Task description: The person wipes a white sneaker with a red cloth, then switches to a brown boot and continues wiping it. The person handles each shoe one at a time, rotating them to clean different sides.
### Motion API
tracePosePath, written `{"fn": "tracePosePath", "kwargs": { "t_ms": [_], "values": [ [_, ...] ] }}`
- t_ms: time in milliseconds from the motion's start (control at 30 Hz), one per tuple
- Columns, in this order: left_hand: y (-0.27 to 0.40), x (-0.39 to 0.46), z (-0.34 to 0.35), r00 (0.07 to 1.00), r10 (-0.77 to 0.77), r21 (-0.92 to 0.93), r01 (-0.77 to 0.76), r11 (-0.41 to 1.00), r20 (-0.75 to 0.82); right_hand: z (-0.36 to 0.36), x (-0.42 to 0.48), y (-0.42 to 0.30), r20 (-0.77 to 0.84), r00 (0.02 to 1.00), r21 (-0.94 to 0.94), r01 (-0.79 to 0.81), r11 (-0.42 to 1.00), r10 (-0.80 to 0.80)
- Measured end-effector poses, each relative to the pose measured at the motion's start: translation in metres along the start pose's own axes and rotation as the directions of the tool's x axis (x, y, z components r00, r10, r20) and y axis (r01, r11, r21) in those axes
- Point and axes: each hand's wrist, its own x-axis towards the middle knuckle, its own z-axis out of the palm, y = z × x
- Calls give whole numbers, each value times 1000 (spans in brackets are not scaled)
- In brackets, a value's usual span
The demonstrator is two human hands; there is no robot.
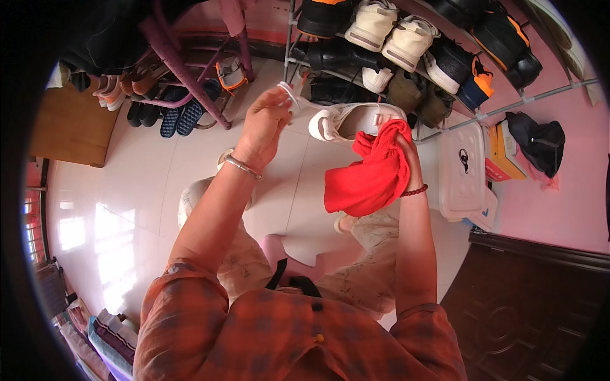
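Note:
My left hand (pixel 267 119) has its fingers closed on a thin white shoelace or strap (pixel 312 105) that stretches to the right towards a white shoe (pixel 329 126). The shoe appears held up in front of the shoe rack, its opening facing me. A red cloth (pixel 367 181) hangs bunched from my right hand (pixel 409 152), covering the lower right side of the shoe. Behind the cloth most of my right fingers are hidden, so whether they also grip the shoe is unclear.
Ahead, a metal shoe rack (pixel 500 108) bears several shoes. A lidded plastic box (pixel 461 176) and cardboard boxes (pixel 500 152) stand on the right. Left of me are a purple metal frame (pixel 186 71) and blue slippers (pixel 190 114). Below me is a pink stool (pixel 298 257).

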Motion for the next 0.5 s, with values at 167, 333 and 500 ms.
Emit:
{"fn": "tracePosePath", "kwargs": {
  "t_ms": [167, 333, 500],
  "values": [
    [2, -14, 21, 882, 399, 519, -470, 714, 250, -21, 2, 2, 165, 986, -38, 18, 999, -12],
    [-18, -27, 33, 747, 289, 724, -659, 203, 598, -6, -11, -5, 308, 945, 87, -144, 986, 111],
    [-14, -16, 30, 815, 73, 679, -525, 513, 575, -16, -5, -8, 407, 906, 34, -147, 988, 121]
  ]
}}
